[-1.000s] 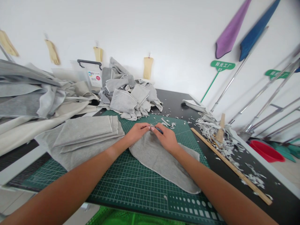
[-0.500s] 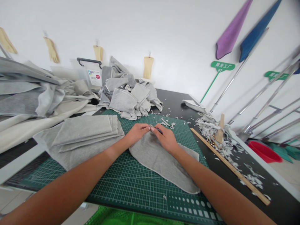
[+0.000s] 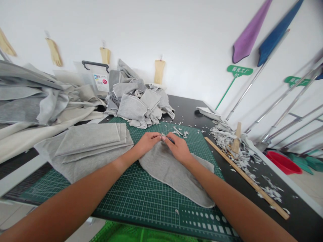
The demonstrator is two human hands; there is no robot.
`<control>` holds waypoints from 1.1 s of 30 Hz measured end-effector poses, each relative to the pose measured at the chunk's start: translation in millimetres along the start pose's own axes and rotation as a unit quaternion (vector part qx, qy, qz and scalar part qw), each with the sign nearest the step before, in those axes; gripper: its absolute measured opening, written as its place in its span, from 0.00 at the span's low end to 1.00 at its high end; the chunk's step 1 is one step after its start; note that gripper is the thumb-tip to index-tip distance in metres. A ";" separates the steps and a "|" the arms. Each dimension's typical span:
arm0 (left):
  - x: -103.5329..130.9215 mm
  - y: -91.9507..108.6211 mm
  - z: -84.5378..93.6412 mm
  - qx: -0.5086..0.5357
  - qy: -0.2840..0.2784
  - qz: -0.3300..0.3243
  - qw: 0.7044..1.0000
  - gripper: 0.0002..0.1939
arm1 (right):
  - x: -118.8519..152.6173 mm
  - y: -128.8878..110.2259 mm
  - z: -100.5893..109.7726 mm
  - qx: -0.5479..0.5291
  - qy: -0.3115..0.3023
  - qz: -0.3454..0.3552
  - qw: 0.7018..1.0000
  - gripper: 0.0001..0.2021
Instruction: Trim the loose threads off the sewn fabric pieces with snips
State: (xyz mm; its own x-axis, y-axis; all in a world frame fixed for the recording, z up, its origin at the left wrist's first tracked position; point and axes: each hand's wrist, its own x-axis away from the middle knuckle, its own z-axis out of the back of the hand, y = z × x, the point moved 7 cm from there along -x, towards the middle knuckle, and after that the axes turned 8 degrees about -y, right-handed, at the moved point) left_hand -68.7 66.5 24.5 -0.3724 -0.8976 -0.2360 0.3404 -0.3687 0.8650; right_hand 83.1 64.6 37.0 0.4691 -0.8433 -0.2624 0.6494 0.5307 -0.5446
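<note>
A grey piece of cloth (image 3: 166,168) lies on the green cutting mat (image 3: 141,198), its far edge lifted between my hands. The fingers of my left hand (image 3: 148,142) pinch that edge. Close against it, my right hand (image 3: 178,146) is closed around a small tool with a dark blue handle (image 3: 171,140); its working end is mostly hidden by my fingers, so its kind is unclear. Thumbs and fingertips of both hands nearly meet at the edge. To the left, folded grey cloths (image 3: 88,139) rest in a flat stack.
Behind the mat rises a heap of grey cloth pieces (image 3: 133,107), with a clear plastic box (image 3: 101,80) beside it. More fabric (image 3: 32,101) is piled at left. A wooden strip (image 3: 247,178) and white scraps (image 3: 227,137) lie at right. Rubber gloves (image 3: 159,72) hang on the wall.
Both hands stay at the same spot on the cloth edge, with barely any finger movement. The view has shifted very slightly.
</note>
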 end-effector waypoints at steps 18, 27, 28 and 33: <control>0.8 -2.7 -0.6 0.031 -0.003 0.015 0.999 0.16 | 0.7 0.0 -0.8 0.011 -0.013 -0.002 1.000 0.19; 1.3 -3.9 -2.3 0.044 -0.003 0.018 0.999 0.17 | 0.1 -2.4 -0.2 -0.005 -0.010 0.015 1.000 0.18; 1.3 -3.3 -2.1 0.040 -0.003 0.016 0.999 0.17 | -0.2 -2.8 0.1 -0.011 -0.009 0.014 1.000 0.19; 1.1 0.0 -0.6 -0.002 0.000 0.012 1.000 0.17 | -3.1 1.3 3.3 -0.050 0.015 -0.013 0.999 0.21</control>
State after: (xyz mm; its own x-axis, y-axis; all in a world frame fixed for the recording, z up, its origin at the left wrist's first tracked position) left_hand -68.6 65.3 24.1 -0.3634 -0.9065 -0.2151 0.3534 -0.3477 0.8685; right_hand 84.5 68.2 39.7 0.4349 -0.8591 -0.2699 0.5975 0.4996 -0.6272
